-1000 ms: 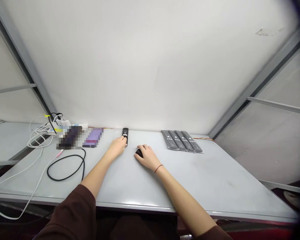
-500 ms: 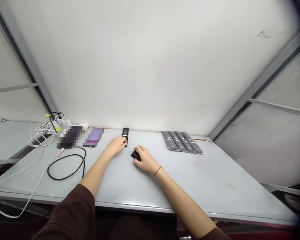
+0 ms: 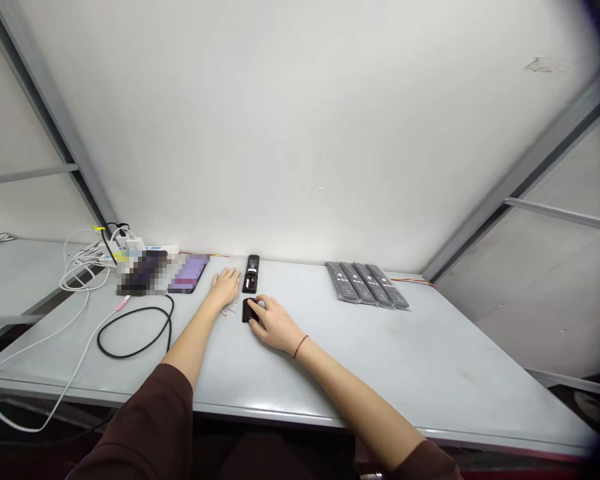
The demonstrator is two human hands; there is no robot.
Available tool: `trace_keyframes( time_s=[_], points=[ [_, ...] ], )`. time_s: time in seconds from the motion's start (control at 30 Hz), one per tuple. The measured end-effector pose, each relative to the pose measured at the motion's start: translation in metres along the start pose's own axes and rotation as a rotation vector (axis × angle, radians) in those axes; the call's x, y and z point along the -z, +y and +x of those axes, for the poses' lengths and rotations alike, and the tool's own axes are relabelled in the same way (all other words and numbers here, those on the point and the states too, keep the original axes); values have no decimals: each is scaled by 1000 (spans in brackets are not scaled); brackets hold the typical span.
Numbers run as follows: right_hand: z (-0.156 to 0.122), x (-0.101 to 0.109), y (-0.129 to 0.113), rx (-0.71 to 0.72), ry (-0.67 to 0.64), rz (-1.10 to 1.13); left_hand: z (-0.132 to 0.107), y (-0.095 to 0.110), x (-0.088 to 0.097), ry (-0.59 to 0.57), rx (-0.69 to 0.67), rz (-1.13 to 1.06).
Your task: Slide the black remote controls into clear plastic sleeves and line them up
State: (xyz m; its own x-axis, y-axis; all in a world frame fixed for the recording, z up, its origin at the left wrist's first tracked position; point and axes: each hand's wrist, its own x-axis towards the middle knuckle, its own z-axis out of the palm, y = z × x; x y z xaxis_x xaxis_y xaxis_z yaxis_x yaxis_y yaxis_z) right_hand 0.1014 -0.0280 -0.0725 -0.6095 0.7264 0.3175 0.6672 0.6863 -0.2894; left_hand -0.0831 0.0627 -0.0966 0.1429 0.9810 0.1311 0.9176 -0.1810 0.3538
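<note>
**Remote (image 3: 253, 264) lies back up, compartment (image 3: 250, 283) uncovered**

The right hand's (image 3: 279, 325) fingertips rest on a small black cover (image 3: 246, 316) on the table (image 3: 300, 380); whether they clamp it, I cannot tell. The left hand (image 3: 226, 288) is palm down, fingers slightly apart, beside the remote, with a scrap of clear plastic (image 3: 232, 308) near its wrist. Just beyond the cover lies the remote; its compartment's contents are too small to make out. Farther right, four more remotes (image 3: 369, 285) lie side by side in clear sleeves.
</note>
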Motion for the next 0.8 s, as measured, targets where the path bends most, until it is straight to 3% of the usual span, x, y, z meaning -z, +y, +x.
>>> trace_keyframes(
  time_s=[0.27,0.63,0.73,0.8],
  points=[
    [20,-4,6,-40,-14,-45,0,0,-3,-8,-5,84],
    [17,-15,7,-82,83,-69,-2,1,-3,-9,-1,87],
    [19,-8,10,-94,83,-51,-2,1,-2,-20,4,69],
    [18,5,20,-176,109,-53,-2,2,-1,-22,6,56]
  ],
)
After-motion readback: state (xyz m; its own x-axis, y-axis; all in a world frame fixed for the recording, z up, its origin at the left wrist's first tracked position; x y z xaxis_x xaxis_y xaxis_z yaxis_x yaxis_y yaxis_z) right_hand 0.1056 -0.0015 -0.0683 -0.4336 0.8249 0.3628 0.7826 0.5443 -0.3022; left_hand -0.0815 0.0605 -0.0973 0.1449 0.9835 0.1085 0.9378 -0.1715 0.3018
